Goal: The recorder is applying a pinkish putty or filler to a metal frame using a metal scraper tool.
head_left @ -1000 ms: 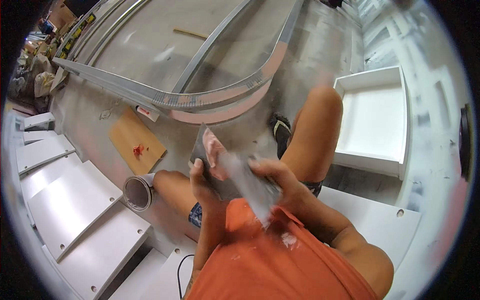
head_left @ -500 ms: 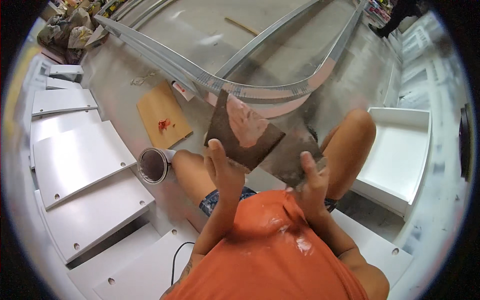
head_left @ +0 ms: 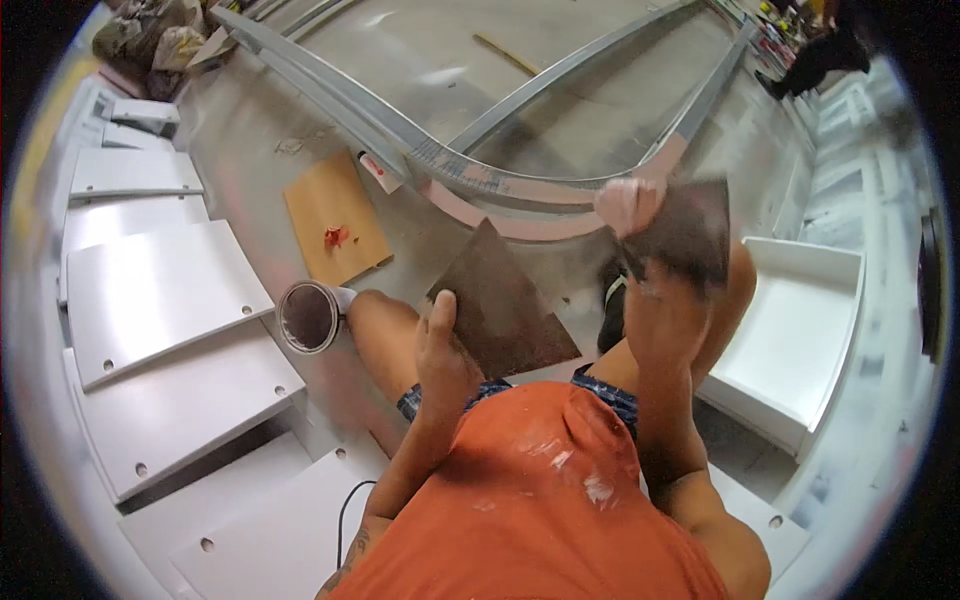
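My left hand (head_left: 446, 352) grips a dark square putty spreader (head_left: 508, 300) by its near left edge, thumb on top. This plate's face looks mostly bare. Held out to the right, my right hand (head_left: 660, 290) is smeared by motion and holds a second dark spreader (head_left: 690, 228). A lump of pink filler (head_left: 628, 205) sits at that spreader's left side, overlapping the curved metal frame (head_left: 520, 190) in view. Whether the filler touches the frame, I cannot tell. Pink filler coats stretches of the frame's near curve.
An open can (head_left: 308, 317) stands by my left knee. Beyond it lie a tan board (head_left: 338, 220) with a reddish blob and a white-and-red tube (head_left: 378, 172). White curved panels (head_left: 165, 290) line the left; a white drawer (head_left: 795, 330) sits right. Another person's dark-clad leg (head_left: 825, 65) shows far right.
My right hand has swung right and away toward the frame with its spreader. The pink filler has left the left spreader and is now at the right one. The left spreader has dropped slightly nearer.
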Demonstrator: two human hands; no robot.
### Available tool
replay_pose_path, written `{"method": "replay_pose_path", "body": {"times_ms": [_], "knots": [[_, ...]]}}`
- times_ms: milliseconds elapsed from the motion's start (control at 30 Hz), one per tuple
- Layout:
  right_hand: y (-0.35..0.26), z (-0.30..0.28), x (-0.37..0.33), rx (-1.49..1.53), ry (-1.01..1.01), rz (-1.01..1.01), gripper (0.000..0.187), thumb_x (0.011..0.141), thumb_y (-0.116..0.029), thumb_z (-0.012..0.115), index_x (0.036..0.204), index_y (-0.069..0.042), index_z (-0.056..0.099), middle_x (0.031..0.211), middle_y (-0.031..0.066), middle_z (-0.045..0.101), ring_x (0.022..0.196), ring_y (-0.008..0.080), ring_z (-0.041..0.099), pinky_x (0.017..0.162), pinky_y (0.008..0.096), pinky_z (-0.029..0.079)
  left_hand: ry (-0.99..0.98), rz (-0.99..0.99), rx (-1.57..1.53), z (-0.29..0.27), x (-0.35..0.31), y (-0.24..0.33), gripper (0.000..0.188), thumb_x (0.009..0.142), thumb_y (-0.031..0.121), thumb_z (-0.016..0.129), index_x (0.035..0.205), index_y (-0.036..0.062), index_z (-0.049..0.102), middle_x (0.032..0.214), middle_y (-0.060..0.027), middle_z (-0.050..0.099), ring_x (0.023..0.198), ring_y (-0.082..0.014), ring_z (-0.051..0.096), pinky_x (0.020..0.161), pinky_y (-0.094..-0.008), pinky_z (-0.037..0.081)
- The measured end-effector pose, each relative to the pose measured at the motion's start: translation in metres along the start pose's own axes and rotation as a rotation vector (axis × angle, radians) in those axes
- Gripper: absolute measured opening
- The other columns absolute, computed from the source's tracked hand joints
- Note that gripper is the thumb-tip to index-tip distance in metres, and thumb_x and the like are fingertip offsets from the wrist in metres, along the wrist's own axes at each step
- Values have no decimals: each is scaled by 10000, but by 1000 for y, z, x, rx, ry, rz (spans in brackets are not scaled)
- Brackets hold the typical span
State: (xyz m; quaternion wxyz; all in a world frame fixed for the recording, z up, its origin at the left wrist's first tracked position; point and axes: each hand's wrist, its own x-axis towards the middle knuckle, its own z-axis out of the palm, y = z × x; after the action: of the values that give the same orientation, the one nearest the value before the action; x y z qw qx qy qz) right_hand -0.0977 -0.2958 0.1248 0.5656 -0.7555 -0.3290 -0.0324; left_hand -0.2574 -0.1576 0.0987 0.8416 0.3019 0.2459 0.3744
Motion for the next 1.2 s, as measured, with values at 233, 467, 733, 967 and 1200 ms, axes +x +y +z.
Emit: {"method": "replay_pose_path", "body": {"times_ms": [233, 467, 733, 967, 1200], "knots": [[-18, 28, -13, 374, -330, -593, 376, 781, -109, 712, 1103, -103, 517, 1092, 158, 507, 1047, 315, 515, 852, 425, 456, -183, -554, -587, 14, 6, -8, 314, 943, 234, 561, 1146, -5, 559, 1015, -104, 665, 886, -218, 672, 820, -376, 554], [-25, -25, 43, -126, -503, -489, 475, 715, -60, 683, 1163, -150, 554, 1124, 112, 512, 1068, 267, 516, 953, 423, 430, -88, -232, -28, 9, 8, 8, 335, 942, 212, 576, 1172, -31, 552, 1056, -97, 659, 891, -176, 662, 801, -298, 540], [-97, -36, 69, -736, -965, -1018, 427, 707, -286, 722, 1108, -230, 584, 1138, 59, 486, 1089, 246, 506, 980, 409, 434, -209, -107, 218, 10, 6, 18, 321, 990, 151, 506, 1235, -54, 529, 1066, -60, 634, 964, -102, 583, 851, -258, 479], [-90, -24, 66, -670, -856, -1026, 336, 749, -256, 606, 1072, -168, 572, 1112, 65, 504, 1076, 233, 504, 970, 377, 426, -223, -129, 304, 7, 0, 31, 338, 1001, 161, 486, 1241, -71, 537, 1070, -64, 638, 969, -97, 557, 858, -252, 460], [-90, -19, 63, -672, -871, -999, 380, 702, -287, 628, 1068, -191, 594, 1098, 61, 503, 1079, 230, 500, 971, 397, 427, -282, -1, 576, 13, -7, 45, 318, 1010, 170, 464, 1234, -38, 553, 947, -59, 657, 886, -84, 551, 818, -245, 460]]}}
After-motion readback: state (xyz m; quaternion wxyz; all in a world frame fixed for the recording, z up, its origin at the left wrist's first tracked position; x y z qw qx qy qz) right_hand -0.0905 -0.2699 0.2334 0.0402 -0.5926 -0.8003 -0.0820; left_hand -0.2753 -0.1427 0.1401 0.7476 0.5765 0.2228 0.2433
